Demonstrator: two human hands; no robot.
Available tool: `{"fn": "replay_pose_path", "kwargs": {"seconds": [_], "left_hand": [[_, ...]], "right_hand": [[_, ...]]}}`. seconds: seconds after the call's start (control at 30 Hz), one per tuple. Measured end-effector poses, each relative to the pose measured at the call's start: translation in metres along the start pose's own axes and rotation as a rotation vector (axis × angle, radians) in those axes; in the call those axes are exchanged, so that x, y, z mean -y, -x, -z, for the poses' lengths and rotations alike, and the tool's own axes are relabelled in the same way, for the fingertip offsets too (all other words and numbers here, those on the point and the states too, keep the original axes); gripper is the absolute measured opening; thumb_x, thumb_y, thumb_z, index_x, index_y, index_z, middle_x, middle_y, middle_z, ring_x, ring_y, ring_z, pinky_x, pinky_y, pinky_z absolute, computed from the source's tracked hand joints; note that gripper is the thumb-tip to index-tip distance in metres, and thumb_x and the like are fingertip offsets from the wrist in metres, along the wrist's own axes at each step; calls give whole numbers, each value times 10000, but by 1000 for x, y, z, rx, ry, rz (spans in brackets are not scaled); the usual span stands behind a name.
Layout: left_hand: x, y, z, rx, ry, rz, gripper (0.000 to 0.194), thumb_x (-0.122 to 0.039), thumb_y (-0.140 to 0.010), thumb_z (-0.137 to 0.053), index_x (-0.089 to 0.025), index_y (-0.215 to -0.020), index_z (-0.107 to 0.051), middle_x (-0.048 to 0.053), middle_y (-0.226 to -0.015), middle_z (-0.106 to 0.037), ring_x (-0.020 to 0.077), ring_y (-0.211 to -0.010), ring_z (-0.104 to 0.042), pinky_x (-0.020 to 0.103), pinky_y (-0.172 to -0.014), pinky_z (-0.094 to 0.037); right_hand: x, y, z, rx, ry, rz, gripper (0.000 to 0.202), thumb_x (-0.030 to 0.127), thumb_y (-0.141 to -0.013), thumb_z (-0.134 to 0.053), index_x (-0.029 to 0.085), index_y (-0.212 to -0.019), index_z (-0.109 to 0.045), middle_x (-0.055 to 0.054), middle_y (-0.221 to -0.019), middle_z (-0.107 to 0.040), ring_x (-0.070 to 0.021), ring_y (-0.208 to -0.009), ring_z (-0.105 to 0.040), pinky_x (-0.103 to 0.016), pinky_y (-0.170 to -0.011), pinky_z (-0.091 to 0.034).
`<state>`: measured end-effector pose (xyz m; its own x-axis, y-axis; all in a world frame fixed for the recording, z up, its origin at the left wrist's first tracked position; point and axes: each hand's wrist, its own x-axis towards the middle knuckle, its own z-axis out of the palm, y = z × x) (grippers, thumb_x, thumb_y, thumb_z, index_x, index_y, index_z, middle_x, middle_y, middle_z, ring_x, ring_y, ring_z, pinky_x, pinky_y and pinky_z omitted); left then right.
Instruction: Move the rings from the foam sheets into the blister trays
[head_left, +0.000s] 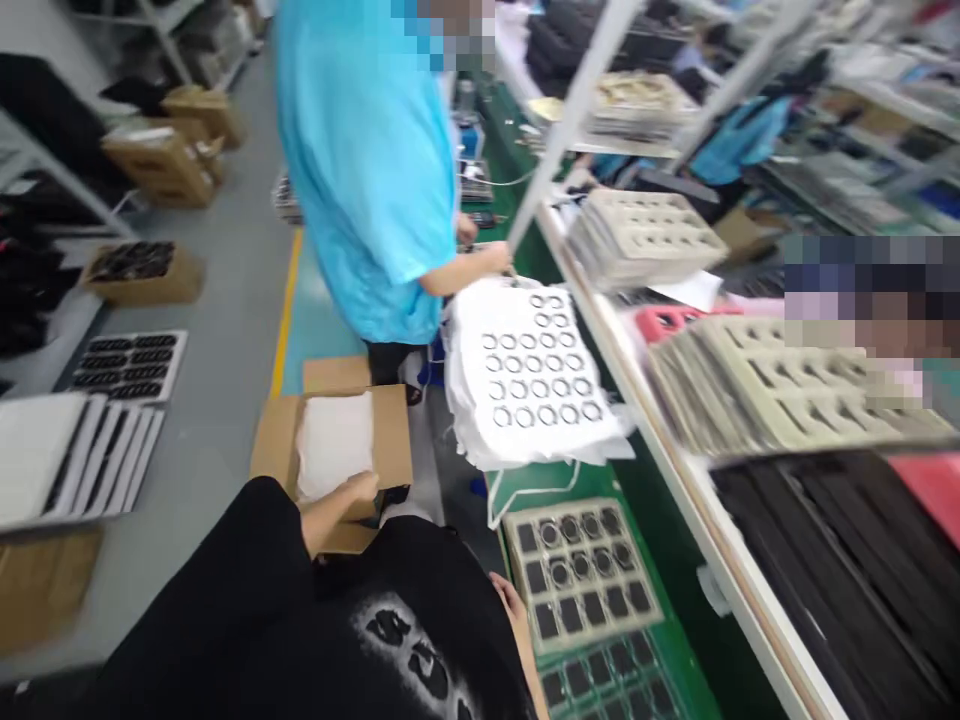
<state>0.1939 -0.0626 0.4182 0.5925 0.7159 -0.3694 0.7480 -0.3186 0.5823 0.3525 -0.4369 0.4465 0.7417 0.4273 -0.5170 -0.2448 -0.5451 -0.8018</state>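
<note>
My left hand is closed at the near right edge of an open cardboard box, its fingers seemingly wrapped round the cardboard. White sheet-like packing fills the box, which sits low, in front of my knees. At the green bench's left edge, my right hand lies beside a beige tray, fingers loosely apart and holding nothing I can see. Several round dark-rimmed parts sit in the tray's upper rows, with dark squares in its pockets. Nearer me is a clear tray with dark pockets.
Ahead stands a co-worker in a blue shirt, one hand by a white sheet bearing rows of dark rings. A white shelf edge runs along the right, carrying stacked beige trays. White trays and boxes line the left.
</note>
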Motion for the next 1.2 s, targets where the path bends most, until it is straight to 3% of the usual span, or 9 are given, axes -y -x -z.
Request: {"fn": "replay_pose_path", "kwargs": {"seconds": [0.1, 0.23, 0.37, 0.53, 0.63, 0.7, 0.83, 1.0, 1.2], "left_hand": [[-70, -28, 14, 41, -78, -307, 127, -254, -939, -567, -209, -879, -669, 25, -853, -654, 172, -815, -604, 283, -783, -468], [-176, -53, 29, -299, -95, -718, 291, -323, -1051, -392, -197, -1047, -654, 80, -1003, -610, 198, -932, -577, 334, -892, -460], [-243, -74, 53, -258, -342, -929, 276, -316, -1043, -468, -214, -1111, -716, 104, -1062, -576, 244, -1014, -524, 378, -918, -409], [-264, -92, 74, -28, -587, -1065, 232, -351, -1016, -560, -274, -1091, -766, 110, -1132, -545, 270, -1047, -457, 402, -899, -345], [-269, -96, 80, 56, -618, -1120, 217, -345, -1019, -560, -255, -1041, -756, 108, -1140, -553, 268, -1065, -456, 411, -920, -339], [-274, -97, 86, 115, -566, -1120, 194, -338, -1013, -575, -250, -1048, -744, 99, -1139, -564, 260, -1077, -472, 408, -936, -347], [-291, -102, 99, 145, -336, -989, 219, -396, -1006, -590, -247, -1031, -749, 77, -1115, -581, 249, -1099, -505, 396, -949, -368], [-318, -124, 97, 100, -262, -936, 225, -413, -986, -633, -251, -993, -788, 64, -1047, -584, 245, -1071, -521, 407, -945, -356], [-335, -156, 74, -74, -490, -985, 204, -347, -982, -635, -246, -926, -804, 105, -1099, -548, 285, -1116, -465, 474, -960, -301]], "right_hand": [[-5, 8, 21, -103, -148, 0, 700, 838, -556, -709, 219, -866, -812, -114, -866, -785, -330, -901, -745, -443, -860, -600], [-5, 12, 40, -181, -207, 38, 684, 814, -615, -686, 201, -893, -808, -105, -814, -775, -300, -784, -731, -434, -763, -598], [47, -7, 47, -131, -39, 196, 597, 713, -792, -565, 189, -960, -795, -98, -841, -773, -269, -756, -696, -415, -775, -570], [190, -69, 29, -140, 327, 521, 427, 348, -982, -421, 192, -1227, -733, -116, -1089, -738, -250, -1032, -669, -367, -952, -492], [262, -108, 8, -245, 648, 520, 433, 281, -1027, -419, 188, -1388, -640, -153, -1164, -681, -266, -1104, -616, -381, -975, -438], [288, -126, -6, -263, 821, 459, 392, 293, -1043, -430, 157, -1321, -671, -190, -1205, -658, -296, -1143, -583, -406, -965, -408], [296, -139, -15, -237, 906, 441, 319, 294, -1036, -472, 142, -1175, -715, -196, -1188, -672, -298, -1134, -564, -411, -948, -355], [291, -137, 6, -168, 650, 419, 234, 295, -1006, -542, 212, -1076, -750, -78, -1035, -707, -235, -1023, -598, -362, -910, -314], [296, -154, 26, -411, 608, 472, 295, 278, -1050, -475, 192, -1110, -751, -104, -1035, -699, -245, -1046, -572, -367, -896, -279]]}}
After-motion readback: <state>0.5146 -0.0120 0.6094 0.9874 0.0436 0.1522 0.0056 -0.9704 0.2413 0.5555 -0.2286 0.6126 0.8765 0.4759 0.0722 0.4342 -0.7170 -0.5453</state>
